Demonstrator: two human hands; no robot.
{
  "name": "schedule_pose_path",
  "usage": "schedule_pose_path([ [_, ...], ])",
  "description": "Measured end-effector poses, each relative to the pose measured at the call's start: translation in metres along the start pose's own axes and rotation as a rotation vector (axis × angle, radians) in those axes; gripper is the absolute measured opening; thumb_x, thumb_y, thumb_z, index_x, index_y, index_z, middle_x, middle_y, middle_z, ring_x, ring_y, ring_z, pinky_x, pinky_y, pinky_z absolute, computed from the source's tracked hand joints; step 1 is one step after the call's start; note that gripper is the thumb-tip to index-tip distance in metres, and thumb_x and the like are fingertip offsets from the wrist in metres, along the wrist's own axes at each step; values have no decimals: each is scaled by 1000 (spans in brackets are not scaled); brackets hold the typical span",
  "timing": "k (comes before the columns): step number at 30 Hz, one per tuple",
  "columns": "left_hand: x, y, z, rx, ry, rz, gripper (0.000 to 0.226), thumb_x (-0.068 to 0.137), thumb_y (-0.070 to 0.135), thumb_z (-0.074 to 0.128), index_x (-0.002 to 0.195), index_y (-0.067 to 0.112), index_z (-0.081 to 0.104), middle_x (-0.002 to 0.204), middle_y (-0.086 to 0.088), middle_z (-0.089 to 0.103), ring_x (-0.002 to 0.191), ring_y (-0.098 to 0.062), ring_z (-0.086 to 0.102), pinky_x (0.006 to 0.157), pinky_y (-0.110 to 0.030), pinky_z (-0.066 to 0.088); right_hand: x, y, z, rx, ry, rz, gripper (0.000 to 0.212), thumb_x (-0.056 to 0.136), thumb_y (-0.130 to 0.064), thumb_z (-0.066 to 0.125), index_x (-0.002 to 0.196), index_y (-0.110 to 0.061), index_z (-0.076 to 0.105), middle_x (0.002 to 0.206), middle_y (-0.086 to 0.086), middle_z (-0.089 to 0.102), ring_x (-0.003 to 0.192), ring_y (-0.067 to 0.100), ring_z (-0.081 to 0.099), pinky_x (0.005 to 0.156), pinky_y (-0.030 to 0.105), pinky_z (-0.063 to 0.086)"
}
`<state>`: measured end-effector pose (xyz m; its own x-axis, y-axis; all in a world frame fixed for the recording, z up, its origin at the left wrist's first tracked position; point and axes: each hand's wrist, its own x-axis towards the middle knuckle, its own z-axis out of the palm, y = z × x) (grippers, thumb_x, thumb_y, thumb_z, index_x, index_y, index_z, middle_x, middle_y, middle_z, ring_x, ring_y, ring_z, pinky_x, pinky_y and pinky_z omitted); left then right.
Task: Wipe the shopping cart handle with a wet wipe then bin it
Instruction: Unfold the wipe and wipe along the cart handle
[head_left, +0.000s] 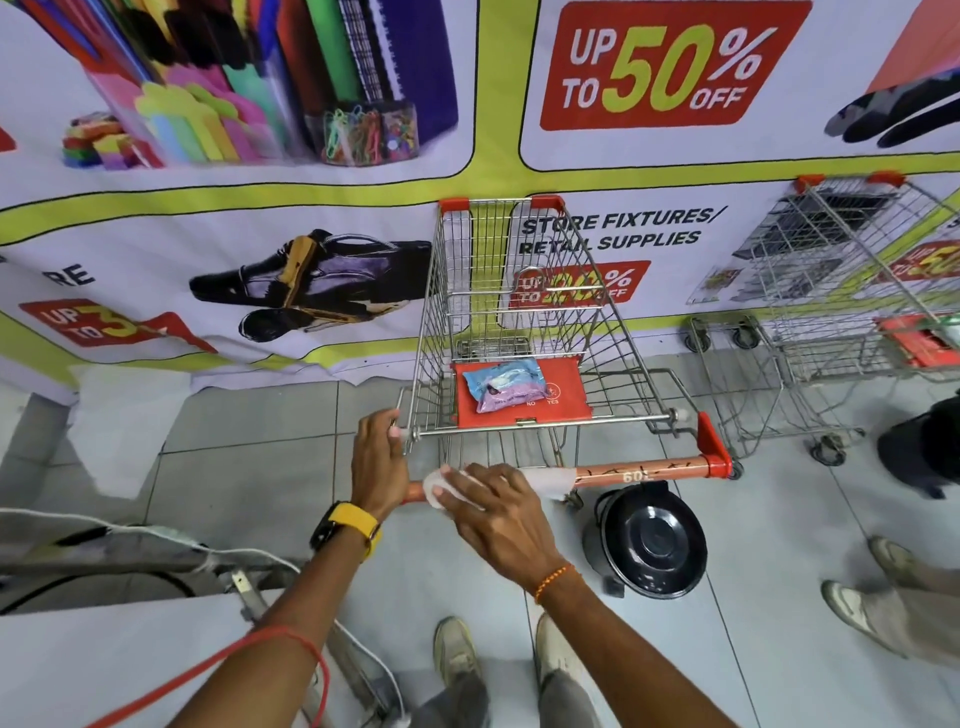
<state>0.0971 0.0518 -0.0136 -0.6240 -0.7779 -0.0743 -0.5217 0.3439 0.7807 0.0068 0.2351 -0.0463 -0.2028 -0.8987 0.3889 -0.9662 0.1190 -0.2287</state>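
A wire shopping cart (524, 312) stands in front of me with an orange-red handle (644, 472) running across its near end. My right hand (493, 512) presses a white wet wipe (548, 480) around the left half of that handle. My left hand (378, 460) grips the cart's left rear frame corner, a yellow-strapped watch on its wrist. A blue and purple pack of wipes (506, 385) lies on the cart's red child seat flap. A black round-lidded bin (647, 540) sits on the floor just below the handle's right half.
A printed sale banner (260, 208) covers the wall behind the cart. A second cart (841, 280) stands at the right. Another person's shoes (883, 587) are at the right edge. A white surface with cables (156, 540) lies at lower left. My own shoes (457, 654) are on grey tiles.
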Motion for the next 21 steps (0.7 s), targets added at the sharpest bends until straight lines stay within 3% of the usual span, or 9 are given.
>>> schedule_pose_path([
  [4,1,-6,2,24,29,-17,88,90,69,7,124,4,58,126,-18,60,115,-36,56,101,-44,44,-17,16,-9,43,59,107,28,98,-24,60,122,-21,72,140,-2,66,122,26,66,103,41,47],
  [8,0,-11,9,43,56,-67,33,103,17,35,126,6,56,129,-14,61,119,-35,55,102,-42,42,-12,-1,4,74,135,219,27,98,-20,59,121,-20,72,133,-4,70,114,25,65,104,40,42],
  [12,2,-12,8,47,59,-53,32,100,5,36,126,6,55,129,-13,61,117,-34,55,101,-41,43,6,-28,22,94,102,159,39,97,-19,61,136,-21,64,139,-6,65,113,26,64,104,40,41],
  [16,3,-15,6,99,62,-11,32,98,2,38,124,6,57,127,-13,62,118,-33,55,99,-34,41,-4,-11,15,7,66,59,39,94,-19,62,133,-18,67,140,1,66,113,31,65,101,44,46],
  [21,2,-12,10,143,75,33,44,85,-13,39,120,5,60,128,-14,62,120,-34,53,102,-34,41,-13,-7,9,-25,118,165,39,94,-19,61,132,-20,68,138,0,67,113,31,65,105,48,44],
])
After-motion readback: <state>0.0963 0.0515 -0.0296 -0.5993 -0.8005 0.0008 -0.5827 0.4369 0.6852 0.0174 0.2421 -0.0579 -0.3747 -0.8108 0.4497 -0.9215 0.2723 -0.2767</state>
